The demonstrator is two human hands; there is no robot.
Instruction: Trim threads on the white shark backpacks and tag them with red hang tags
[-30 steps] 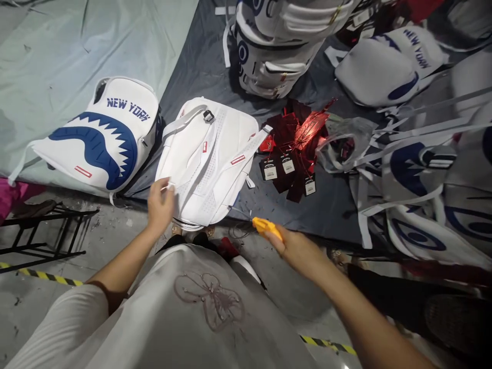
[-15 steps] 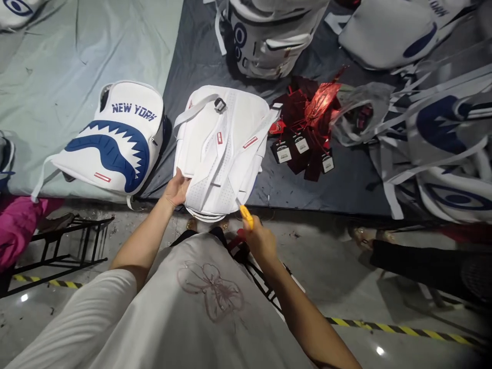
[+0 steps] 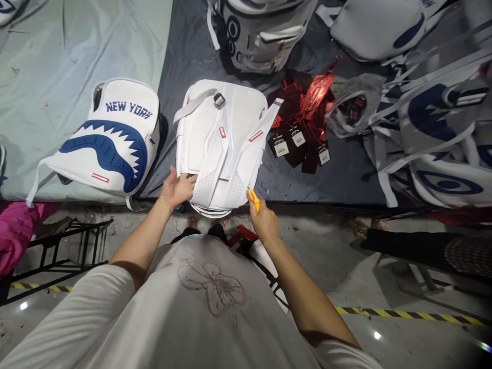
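Observation:
In the head view a white backpack (image 3: 205,125) lies on the dark-covered table with its straps upward, its lower end over the front edge. My right hand (image 3: 265,219) is closed around yellow-handled thread snips (image 3: 253,200), whose metal tip is at the bag's lower right corner. On the other side, my left hand (image 3: 177,189) is open, palm up and fingers spread, against the lower left edge. Whether its fingertips press on the fabric, I cannot tell.
Left stands a white and blue shark-mouth backpack (image 3: 111,138). Red and black hang tags (image 3: 307,123) and a clear plastic bag (image 3: 355,105) lie to the right, with more backpacks (image 3: 446,174) beyond. Another person's leg (image 3: 403,248) and a black metal stool (image 3: 57,251) flank me below.
My right hand and the snips have shifted slightly right and up along the bag's corner. My left hand's fingers have spread from the bag's edge. The camera view has shifted a little.

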